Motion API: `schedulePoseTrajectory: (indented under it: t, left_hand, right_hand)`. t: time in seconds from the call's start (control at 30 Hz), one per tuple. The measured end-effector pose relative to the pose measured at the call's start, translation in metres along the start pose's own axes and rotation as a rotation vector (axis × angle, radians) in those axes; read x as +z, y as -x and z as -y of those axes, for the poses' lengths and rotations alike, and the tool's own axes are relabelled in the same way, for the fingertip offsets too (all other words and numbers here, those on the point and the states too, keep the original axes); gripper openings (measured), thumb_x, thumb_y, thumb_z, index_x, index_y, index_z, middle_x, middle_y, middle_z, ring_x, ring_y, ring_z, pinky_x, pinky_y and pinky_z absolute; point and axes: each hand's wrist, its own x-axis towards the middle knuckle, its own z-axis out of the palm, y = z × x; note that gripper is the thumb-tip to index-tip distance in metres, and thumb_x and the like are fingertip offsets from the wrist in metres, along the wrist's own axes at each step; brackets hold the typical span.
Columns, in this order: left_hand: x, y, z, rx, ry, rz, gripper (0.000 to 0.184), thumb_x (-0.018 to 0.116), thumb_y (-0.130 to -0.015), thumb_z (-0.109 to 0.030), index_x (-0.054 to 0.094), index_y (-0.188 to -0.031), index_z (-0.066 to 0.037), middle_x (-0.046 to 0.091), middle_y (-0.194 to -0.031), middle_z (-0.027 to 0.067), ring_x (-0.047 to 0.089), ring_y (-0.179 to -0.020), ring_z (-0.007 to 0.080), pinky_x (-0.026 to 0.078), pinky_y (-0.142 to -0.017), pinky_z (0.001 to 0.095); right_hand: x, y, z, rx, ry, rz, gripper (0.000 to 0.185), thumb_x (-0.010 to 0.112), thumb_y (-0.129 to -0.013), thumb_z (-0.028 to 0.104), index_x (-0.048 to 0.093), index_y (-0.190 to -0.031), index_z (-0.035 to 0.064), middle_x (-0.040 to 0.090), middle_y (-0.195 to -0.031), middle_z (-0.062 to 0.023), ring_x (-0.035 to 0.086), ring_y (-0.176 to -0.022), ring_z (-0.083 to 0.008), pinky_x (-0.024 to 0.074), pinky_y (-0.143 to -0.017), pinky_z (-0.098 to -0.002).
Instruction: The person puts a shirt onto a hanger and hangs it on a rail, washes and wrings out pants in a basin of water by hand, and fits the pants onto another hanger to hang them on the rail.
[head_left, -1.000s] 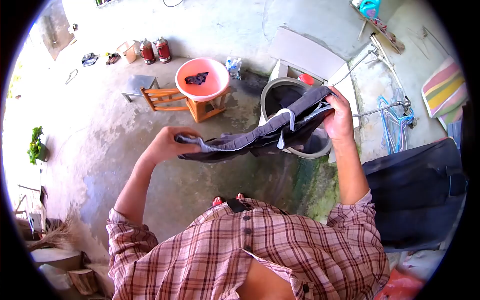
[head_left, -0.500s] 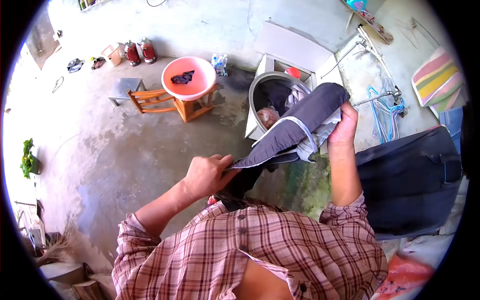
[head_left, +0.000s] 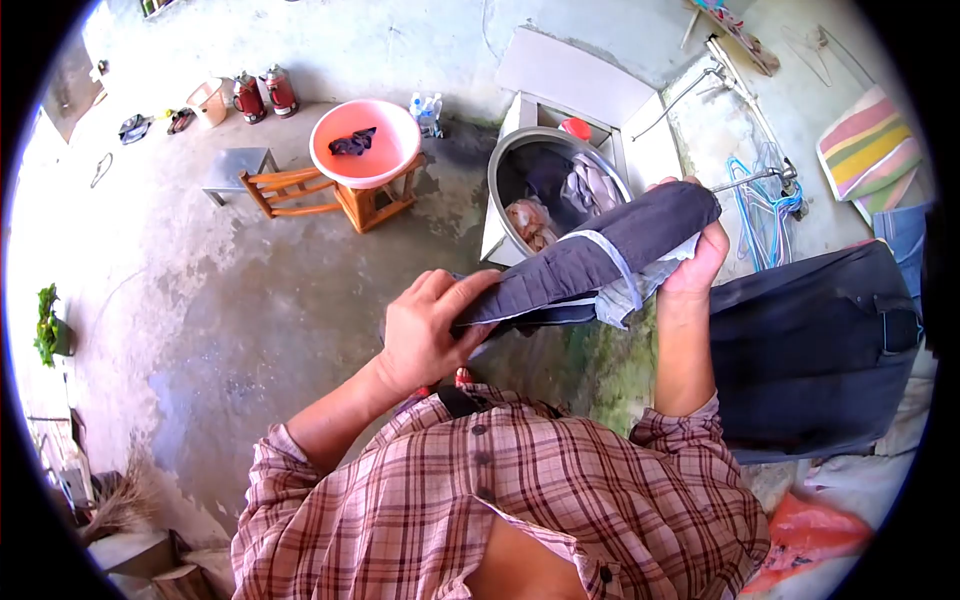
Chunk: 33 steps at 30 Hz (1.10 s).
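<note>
Both of my hands hold up a dark grey garment (head_left: 580, 262) with white piping and a pale lining, stretched slantwise before my chest. My left hand (head_left: 430, 325) grips its lower left end, thumb on top. At the upper right end, my right hand (head_left: 697, 258) is closed around the cloth, some fingers hidden behind it. Just beyond the garment stands a large grey metal tub (head_left: 497, 190) holding dark and pale wet-looking clothes (head_left: 590, 186). The garment overlaps the tub's near right rim.
A pink basin (head_left: 392, 140) with a dark cloth (head_left: 352, 141) rests on a wooden chair (head_left: 290, 190). Dark trousers (head_left: 800, 350) hang at the right, near blue hangers (head_left: 765, 215) and a striped towel (head_left: 872, 150). Red thermoses (head_left: 280, 92) line the wall.
My left hand has shifted its hold further onto the garment, bunching the lower end. My right hand and the garment's upper end have moved slightly right and down.
</note>
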Motion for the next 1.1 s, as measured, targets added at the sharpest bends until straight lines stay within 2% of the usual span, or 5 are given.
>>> schedulePoseTrajectory:
  t: [0.13, 0.33, 0.5, 0.73, 1.1]
  left_hand:
    - [-0.004, -0.002, 0.002, -0.299, 0.346, -0.145, 0.043, 0.062, -0.079, 0.004, 0.063, -0.121, -0.006, 0.065, -0.093, 0.0102, 0.063, -0.084, 0.0231, 0.050, -0.079, 0.0302]
    - [-0.003, -0.001, 0.002, -0.455, 1.266, -0.403, 0.043, 0.039, -0.084, 0.010, 0.056, -0.123, 0.000, 0.059, -0.119, 0.0084, 0.058, -0.109, 0.0178, 0.045, -0.096, 0.0296]
    - [-0.007, -0.003, 0.010, -0.350, 1.887, -0.352, 0.039, 0.048, -0.095, -0.005, 0.044, -0.133, -0.012, 0.055, -0.127, 0.0114, 0.055, -0.116, 0.0246, 0.044, -0.102, 0.0422]
    - [0.000, -0.007, 0.015, -0.405, 2.160, -0.273, 0.045, 0.052, -0.095, -0.015, 0.040, -0.138, -0.017, 0.050, -0.136, 0.0104, 0.051, -0.124, 0.0295, 0.040, -0.106, 0.0488]
    - [0.010, -0.025, 0.011, -0.396, 2.037, -0.220, 0.049, 0.054, -0.091, -0.015, 0.038, -0.138, -0.014, 0.048, -0.136, 0.0137, 0.051, -0.124, 0.0309, 0.041, -0.106, 0.0482]
  right_hand:
    - [-0.008, -0.001, -0.004, 0.059, -0.145, 0.326, 0.032, 0.056, -0.072, 0.016, 0.056, -0.100, 0.0000, 0.061, -0.108, -0.0215, 0.060, -0.104, -0.0329, 0.0465, -0.095, -0.0408]
    - [-0.003, 0.024, -0.010, 0.056, 0.339, 0.162, 0.047, 0.057, -0.053, 0.012, 0.057, -0.098, -0.0021, 0.061, -0.105, -0.0190, 0.060, -0.099, -0.0280, 0.0479, -0.090, -0.0378]
    - [-0.004, 0.049, -0.027, 0.263, 0.728, 0.413, 0.047, 0.066, -0.063, -0.013, 0.055, -0.105, 0.0033, 0.057, -0.117, -0.0130, 0.054, -0.112, -0.0198, 0.0396, -0.100, -0.0333]
    - [0.016, 0.063, -0.052, 0.663, 0.733, 0.699, 0.073, 0.081, -0.076, 0.013, 0.043, -0.138, 0.0056, 0.054, -0.125, -0.0052, 0.054, -0.112, -0.0151, 0.0405, -0.100, -0.0323]
    - [0.095, 0.046, -0.065, -0.359, 1.181, 0.372, 0.031, 0.076, -0.081, 0.015, 0.068, -0.109, 0.0060, 0.064, -0.094, -0.0076, 0.061, -0.078, -0.0169, 0.0489, -0.069, -0.0275]
